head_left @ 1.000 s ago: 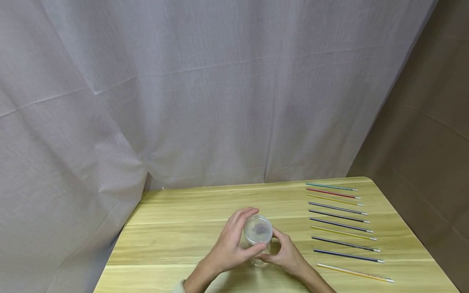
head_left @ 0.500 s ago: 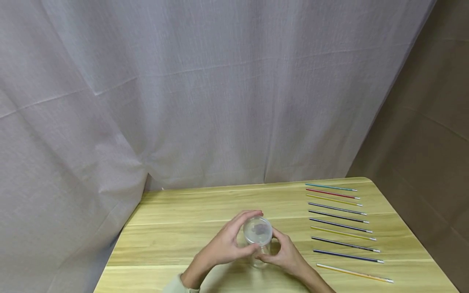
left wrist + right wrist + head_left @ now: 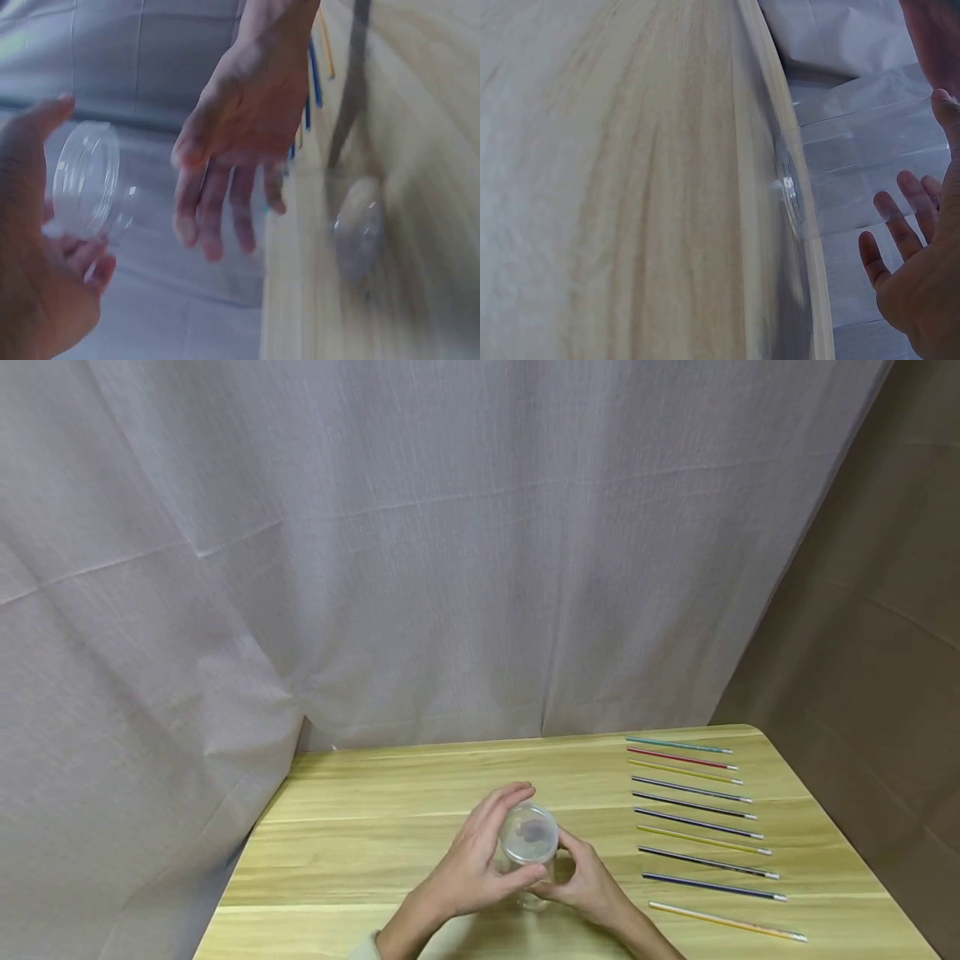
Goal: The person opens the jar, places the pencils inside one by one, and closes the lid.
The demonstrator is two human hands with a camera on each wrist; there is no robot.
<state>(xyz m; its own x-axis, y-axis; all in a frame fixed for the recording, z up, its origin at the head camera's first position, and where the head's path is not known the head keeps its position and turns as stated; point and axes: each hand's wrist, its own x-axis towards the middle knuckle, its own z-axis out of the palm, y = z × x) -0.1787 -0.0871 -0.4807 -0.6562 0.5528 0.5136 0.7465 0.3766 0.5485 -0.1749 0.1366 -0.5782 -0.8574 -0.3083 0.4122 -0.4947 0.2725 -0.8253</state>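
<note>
A clear plastic jar [image 3: 855, 165] stands upright on the wooden table near its front edge. On its top is a round, see-through lid [image 3: 529, 833], whose ridged rim also shows in the left wrist view. My left hand [image 3: 472, 864] is around this lid, thumb on the near side and fingers on the far side; how firmly it grips I cannot tell. Lower down, my right hand [image 3: 588, 883] holds the jar's body from the right, its thumb in front and its fingers behind. The jar's base [image 3: 358, 229] rests on the table.
Several pencils [image 3: 705, 862] lie in a spaced column along the right of the wooden table [image 3: 360, 835], the nearest one orange-yellow [image 3: 727, 922]. A grey cloth curtain [image 3: 420, 577] hangs behind the table, with a darker one [image 3: 862, 693] at the right.
My left hand drew back to the left with its thumb half a second ago, and has since come round the lid's near side again. The right hand and jar have stayed in place.
</note>
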